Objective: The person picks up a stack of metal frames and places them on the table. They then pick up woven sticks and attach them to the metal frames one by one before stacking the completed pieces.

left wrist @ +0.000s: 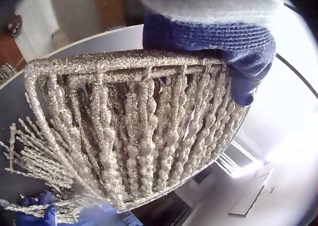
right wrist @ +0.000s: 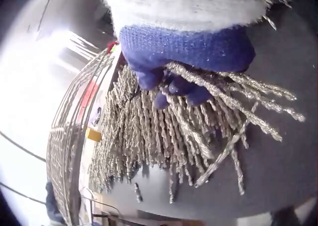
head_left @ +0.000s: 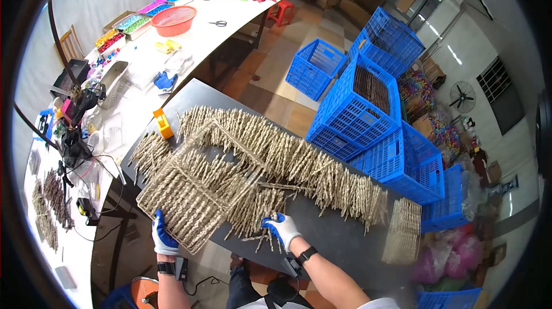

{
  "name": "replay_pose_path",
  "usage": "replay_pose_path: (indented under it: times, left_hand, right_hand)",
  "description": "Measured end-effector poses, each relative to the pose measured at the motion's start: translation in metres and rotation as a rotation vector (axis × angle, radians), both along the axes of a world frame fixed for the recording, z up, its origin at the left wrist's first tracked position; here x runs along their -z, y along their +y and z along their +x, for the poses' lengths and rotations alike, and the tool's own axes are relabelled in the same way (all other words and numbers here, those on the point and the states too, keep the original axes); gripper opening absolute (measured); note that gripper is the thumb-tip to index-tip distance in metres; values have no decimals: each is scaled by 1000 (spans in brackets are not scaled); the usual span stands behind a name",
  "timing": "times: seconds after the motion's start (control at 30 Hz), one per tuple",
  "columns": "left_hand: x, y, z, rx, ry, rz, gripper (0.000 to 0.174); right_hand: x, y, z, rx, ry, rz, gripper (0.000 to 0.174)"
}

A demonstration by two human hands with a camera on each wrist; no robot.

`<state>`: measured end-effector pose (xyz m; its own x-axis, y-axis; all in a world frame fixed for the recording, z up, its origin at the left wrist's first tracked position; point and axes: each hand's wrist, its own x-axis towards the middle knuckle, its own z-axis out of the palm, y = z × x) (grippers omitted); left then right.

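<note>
A glittery, champagne-coloured rack of twisted rods [head_left: 184, 205] is tilted above the dark table, its near edge gripped by the gloved left hand [head_left: 164, 234]. The left wrist view shows that hand [left wrist: 213, 47] with its fingers wrapped over the rim of the rack [left wrist: 134, 136]. The gloved right hand [head_left: 282, 229] is at the near edge of a pile of loose twisted sticks [head_left: 256, 208]. In the right wrist view its curled fingers [right wrist: 169, 89] hold a few sticks [right wrist: 218, 94] above the others. A long row of sticks [head_left: 310, 171] lies behind.
A yellow tape dispenser [head_left: 163, 124] stands at the table's left. Another rack [head_left: 403, 231] lies at the right end. Blue crates [head_left: 362, 102] are stacked beyond the table. The white table [head_left: 201, 27] holds a red basket [head_left: 173, 20], scissors [head_left: 218, 23] and trays of coloured pieces.
</note>
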<state>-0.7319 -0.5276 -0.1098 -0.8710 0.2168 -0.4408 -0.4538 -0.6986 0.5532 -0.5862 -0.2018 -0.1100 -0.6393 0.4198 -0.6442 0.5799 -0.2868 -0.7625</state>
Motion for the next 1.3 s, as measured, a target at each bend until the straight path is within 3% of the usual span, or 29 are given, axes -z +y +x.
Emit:
replay_pose_path:
  times: [0.03,0.1,0.23,0.27,0.33,0.4,0.47,0.53,0.63,0.67,0.73,0.8,0.97,1.23,1.3]
  left_hand:
    - [-1,-5,-4,-11,9,15,39]
    - [-3,-16,-10,2,-12,67,40]
    - [-1,-30,-11,16,56,89,43]
    - [6,-33,-11,-9,56,82,43]
    - [9,-38,-9,-34,47,75,43]
    - [0,-36,-5,-9,47,72,41]
    - [7,-43,-3,-20,46,60,39]
    - [14,-49,-4,-10,19,56,38]
    - [13,-54,-1,-5,6,92,39]
    - [14,-56,-1,-3,4,91,39]
    - [16,-61,1,-5,-17,100,40]
    - [15,-64,3,-4,-30,96,43]
    - [9,-70,7,15,9,100,51]
    - [-9,-67,4,12,106,78,51]
    - [-15,-58,6,-8,89,70,51]
  right_hand:
    - [5,0,-2,1,-2,3,22]
    - [17,0,-5,335,67,-231,13]
    - [-13,-5,-50,227,-57,-81,22]
    - [1,-3,-57,257,-2,-148,22]
    - [13,6,-62,238,-124,-23,22]
    - [20,11,-55,324,37,-67,27]
    - [16,12,-42,318,74,100,28]
    - [24,15,-24,402,301,201,27]
    - [37,22,19,57,121,766,24]
    - [21,16,30,58,118,764,24]
    - [0,6,46,-696,-252,1277,29]
    - [18,-4,54,-1067,-340,1313,22]
    - [53,-9,53,-1158,-364,1380,21]
    - [30,-15,69,-1046,-157,1307,20]
    - [31,-20,59,-1073,-251,1284,20]
